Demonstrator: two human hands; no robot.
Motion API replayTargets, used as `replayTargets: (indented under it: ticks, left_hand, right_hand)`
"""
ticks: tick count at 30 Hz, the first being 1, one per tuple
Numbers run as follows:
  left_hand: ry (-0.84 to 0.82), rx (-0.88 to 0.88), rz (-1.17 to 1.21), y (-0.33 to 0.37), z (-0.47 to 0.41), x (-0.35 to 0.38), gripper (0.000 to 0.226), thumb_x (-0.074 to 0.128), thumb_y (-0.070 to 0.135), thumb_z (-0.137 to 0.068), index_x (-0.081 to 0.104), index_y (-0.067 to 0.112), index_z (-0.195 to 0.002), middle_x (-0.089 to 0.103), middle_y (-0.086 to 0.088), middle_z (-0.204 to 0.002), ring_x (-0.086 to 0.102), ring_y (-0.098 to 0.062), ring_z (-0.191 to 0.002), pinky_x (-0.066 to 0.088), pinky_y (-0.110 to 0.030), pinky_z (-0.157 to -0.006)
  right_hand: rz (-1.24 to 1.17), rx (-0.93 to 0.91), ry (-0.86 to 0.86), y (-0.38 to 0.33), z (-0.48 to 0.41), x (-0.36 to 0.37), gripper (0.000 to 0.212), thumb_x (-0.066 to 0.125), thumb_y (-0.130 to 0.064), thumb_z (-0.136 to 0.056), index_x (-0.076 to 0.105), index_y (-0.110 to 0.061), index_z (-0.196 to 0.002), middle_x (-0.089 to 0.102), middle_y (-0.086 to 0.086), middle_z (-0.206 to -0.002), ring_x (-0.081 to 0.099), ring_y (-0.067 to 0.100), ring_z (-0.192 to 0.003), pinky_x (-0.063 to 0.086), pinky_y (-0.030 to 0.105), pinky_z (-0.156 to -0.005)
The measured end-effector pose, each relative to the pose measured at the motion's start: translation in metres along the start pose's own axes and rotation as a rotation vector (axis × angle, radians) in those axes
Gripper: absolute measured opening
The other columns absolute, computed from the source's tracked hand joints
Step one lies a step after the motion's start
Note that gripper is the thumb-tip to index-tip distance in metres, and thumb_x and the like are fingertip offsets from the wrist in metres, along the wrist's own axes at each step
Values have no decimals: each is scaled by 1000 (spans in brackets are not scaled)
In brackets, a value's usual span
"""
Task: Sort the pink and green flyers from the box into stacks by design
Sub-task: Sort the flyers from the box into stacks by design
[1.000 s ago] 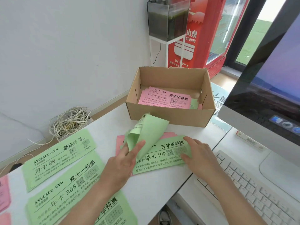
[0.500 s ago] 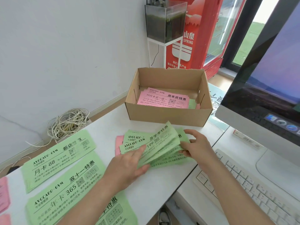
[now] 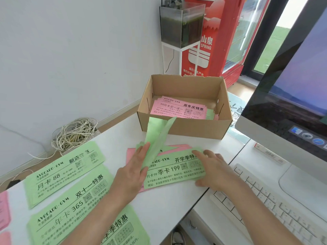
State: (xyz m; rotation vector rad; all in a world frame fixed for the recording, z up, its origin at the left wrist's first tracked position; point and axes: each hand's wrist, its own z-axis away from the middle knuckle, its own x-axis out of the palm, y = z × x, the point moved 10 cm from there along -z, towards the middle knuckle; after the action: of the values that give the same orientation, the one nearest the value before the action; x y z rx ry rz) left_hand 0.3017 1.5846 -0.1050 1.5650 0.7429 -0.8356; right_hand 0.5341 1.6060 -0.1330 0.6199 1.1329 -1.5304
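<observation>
Three sorted green stacks lie close together on the left part of the table (image 3: 168, 209): the 88 stack (image 3: 65, 172), the 365 stack (image 3: 70, 207) and, nearest, a third green stack (image 3: 127, 232) partly under the left forearm. Some loose pink flyers (image 3: 3, 209) sit at the left edge. First risk: the forearm drags over these stacks and pushes them into each other, so the designs mix again.

In the middle, the left hand (image 3: 134, 172) has its fingers almost straight. As far as I can see, it pinches w/ the thumb a few lifted green flyers (image 3: 159, 137), which bend up toward the box (image 3: 184, 129). The paper is thin and there are several sheets — one can slip out, or two sheets of diff. design can stick together and land on one stack. Below them the 199 flyer (image 3: 177, 172) lies flat on a pink layer (image 3: 131, 152).

The right hand (image 3: 214, 170) is open, fingers spread, and holds nothing. It only presses the right end of the 199 flyer, near the table edge. If it lets go too early, this pile prob. slides toward the keyboard (image 3: 283, 209) or off the edge.

Further away, the box holds more boxed pink flyers (image 3: 178, 108), w/ a bit of green at their right side, so much sorting remains. The lifted sheets reach close to the box's near wall — a fast swing can catch on it and crease them.
</observation>
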Motion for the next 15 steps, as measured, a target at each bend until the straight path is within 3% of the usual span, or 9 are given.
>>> replayTargets:
  ticks: [3,6,8,10,13,15]
  left_hand:
    - [-82,135,-78,7,1,12,81,50,46,-91,-18,67,-130,29,15,-152,64,-21,-102,51,-35,-84]
    - [-109,238,-173,14,1,20,84,56,52,-86,-9,58,-140,40,15,-146,57,-12,-116,49,-27,-87]
    - [-78,216,-161,15,-4,14,84,60,47,-86,0,52,-144,53,19,-131,61,-12,-104,44,-21,-81]
    - [-93,121,-148,6,-7,9,77,56,45,-90,-1,54,-141,62,16,-107,61,-19,-88,41,-25,-78]
    - [-176,39,-174,1,-8,7,76,49,51,-92,-11,55,-138,54,6,-72,56,-25,-72,39,-30,-72]
    - [-234,54,-197,11,-3,10,85,49,61,-87,-16,52,-140,63,5,-87,56,-23,-74,41,-29,-74]
  right_hand:
    - [18,-41,77,-2,-3,0,89,73,-32,-77,20,-38,-148,28,2,-148,31,24,-129,33,34,-106]
    - [-139,-55,133,-1,-4,-8,76,74,-30,-78,37,-31,-144,38,0,-143,42,23,-126,36,31,-106]
    - [-289,-59,173,0,-3,-17,68,79,-29,-74,50,-29,-136,49,-4,-130,51,16,-116,41,27,-98]
    - [-387,-11,226,7,-2,-26,57,78,-25,-75,59,-25,-128,59,-6,-117,59,11,-100,45,26,-85]
    - [-652,74,303,20,-3,-35,27,74,-27,-80,72,-22,-106,70,-7,-92,66,12,-82,52,33,-80]
    - [-761,68,328,19,-5,-39,4,71,-29,-84,75,-28,-84,72,-2,-76,68,22,-76,56,42,-81]
